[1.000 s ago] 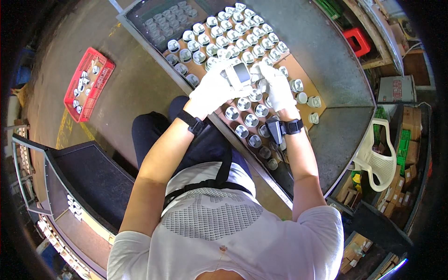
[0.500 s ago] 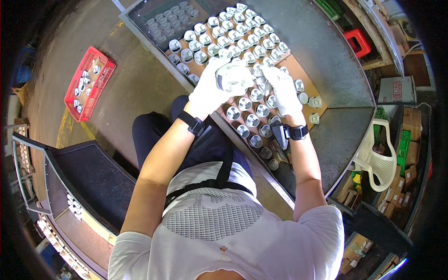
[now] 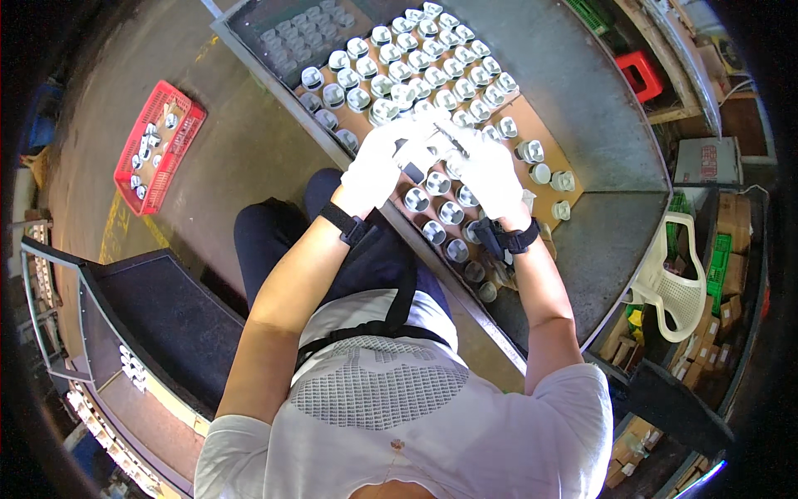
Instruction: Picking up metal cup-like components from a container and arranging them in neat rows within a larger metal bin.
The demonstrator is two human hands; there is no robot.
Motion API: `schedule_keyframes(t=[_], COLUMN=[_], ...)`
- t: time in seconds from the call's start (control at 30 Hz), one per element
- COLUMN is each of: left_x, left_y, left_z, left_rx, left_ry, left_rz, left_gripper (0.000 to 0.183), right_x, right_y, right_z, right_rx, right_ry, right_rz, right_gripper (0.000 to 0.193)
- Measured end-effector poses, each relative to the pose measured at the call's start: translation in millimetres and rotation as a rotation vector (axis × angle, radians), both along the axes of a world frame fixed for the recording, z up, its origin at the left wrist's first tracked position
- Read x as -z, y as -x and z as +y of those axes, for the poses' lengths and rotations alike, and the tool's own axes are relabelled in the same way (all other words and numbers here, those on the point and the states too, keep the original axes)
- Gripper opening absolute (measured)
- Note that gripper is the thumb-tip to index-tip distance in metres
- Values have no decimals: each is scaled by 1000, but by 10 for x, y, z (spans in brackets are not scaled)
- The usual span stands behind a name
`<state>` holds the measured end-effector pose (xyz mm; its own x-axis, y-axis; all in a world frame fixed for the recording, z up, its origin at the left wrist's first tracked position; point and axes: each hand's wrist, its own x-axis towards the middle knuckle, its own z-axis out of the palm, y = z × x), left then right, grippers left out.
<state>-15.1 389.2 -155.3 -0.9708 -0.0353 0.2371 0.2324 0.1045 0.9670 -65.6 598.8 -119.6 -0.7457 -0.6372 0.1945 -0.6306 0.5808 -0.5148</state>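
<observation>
My left hand [image 3: 372,170], in a white glove, is closed around a metal piston [image 3: 421,155], held over the near part of the tray. My right hand [image 3: 492,176], also gloved in white, has its fingers closed on a thin dark tool [image 3: 451,138] that lies against the piston's upper side. Glare hides the tool's exact kind. Beneath and beyond both hands, rows of silver pistons [image 3: 401,71] stand on brown cardboard [image 3: 555,154]. A few pistons [image 3: 433,232] sit close to the tray's near edge, below my hands.
The metal-walled tray [image 3: 573,75] has a raised rim [image 3: 283,98]. On the floor at the left lies a red crate [image 3: 196,125] holding several pistons. A pale plastic chair [image 3: 672,291] and a red stool [image 3: 638,76] stand right. A dark bench [image 3: 166,320] is at lower left.
My right hand has come in toward the left hand and lower, bringing the thin tool against the piston. The piston has been tilted and drawn slightly nearer.
</observation>
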Motion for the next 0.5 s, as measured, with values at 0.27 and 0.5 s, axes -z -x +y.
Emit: schedule_keyframes(t=[0.27,0.5], left_x=[-170,-388], left_y=[72,314], left_z=[20,-545], left_rx=[-27,-221], left_ry=[-280,232], left_rz=[-99,38], left_gripper=[34,40], right_x=[573,2205], right_y=[237,636], right_z=[12,-51], right_rx=[66,198], right_ry=[10,-339], right_rz=[-63,-796], right_gripper=[34,24])
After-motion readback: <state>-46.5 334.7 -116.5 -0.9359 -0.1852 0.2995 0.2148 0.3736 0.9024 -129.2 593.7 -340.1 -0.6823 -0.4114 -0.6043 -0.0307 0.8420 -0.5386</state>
